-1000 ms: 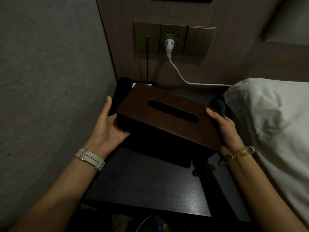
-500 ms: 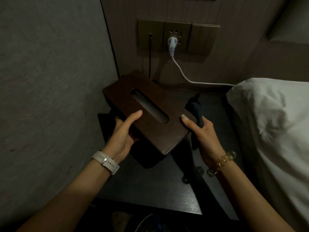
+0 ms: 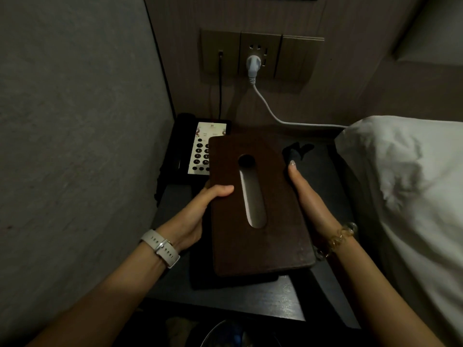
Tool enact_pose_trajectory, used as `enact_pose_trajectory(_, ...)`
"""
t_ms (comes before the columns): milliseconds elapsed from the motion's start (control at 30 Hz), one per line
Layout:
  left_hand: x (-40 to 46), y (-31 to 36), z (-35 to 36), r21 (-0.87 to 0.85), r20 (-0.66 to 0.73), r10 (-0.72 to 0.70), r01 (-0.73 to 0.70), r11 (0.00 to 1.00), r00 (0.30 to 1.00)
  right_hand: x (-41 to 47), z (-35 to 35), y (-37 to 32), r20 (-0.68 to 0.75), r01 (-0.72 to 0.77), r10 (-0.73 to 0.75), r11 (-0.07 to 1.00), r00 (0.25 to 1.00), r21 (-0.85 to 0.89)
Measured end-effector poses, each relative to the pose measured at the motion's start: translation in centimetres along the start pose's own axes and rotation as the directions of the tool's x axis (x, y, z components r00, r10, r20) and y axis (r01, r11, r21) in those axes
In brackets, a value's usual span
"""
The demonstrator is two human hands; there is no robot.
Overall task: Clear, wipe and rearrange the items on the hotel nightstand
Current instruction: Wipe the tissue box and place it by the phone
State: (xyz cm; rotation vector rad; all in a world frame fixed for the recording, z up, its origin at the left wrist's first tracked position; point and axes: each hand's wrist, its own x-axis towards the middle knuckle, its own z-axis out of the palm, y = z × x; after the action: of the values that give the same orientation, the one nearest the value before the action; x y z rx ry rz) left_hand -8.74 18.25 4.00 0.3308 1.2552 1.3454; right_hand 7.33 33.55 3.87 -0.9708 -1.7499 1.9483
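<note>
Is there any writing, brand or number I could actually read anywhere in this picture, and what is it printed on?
None can be read.
Telephone: the pale card above its keypad carries a small logo and print, too small and blurred to read.
Keypad buttons: marks too dim to make out.
Tissue box, wall socket panel: no lettering visible.

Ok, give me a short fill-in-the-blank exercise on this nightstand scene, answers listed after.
1. Both hands, left and right, hold a brown tissue ____.
2. The phone sits at the nightstand's back ____ corner.
3. The plug in the wall socket is ____.
4. A pillow lies to the ____ of the nightstand.

Answers: box; left; white; right
</note>
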Motion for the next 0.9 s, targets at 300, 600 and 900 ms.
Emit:
enact_pose_trajectory(300, -0.3, -0.1, 0.6, 0.073, 0.192, -0.092, 0.079, 0.994, 0.977, 0.6, -1.7, -0.6, -0.042, 0.021, -0.016, 0.99, 0.999, 0.136)
enact_pose_trajectory(600, -0.6, 0.3, 0.4, 0.149, 0.186, -0.118, 0.091, 0.985, 0.975, 0.7, -2.5, -0.6, -0.077, -0.061, 0.073, 0.987, 0.994, 0.147)
enact_pose_trajectory(900, -0.8, 1.0, -1.1, 0.02, 0.056, 0.053, -0.054, 0.998, 0.997, 0.6, -1.7, -0.8, -0.506, 0.139, 0.087, 0.909, 0.858, 0.392)
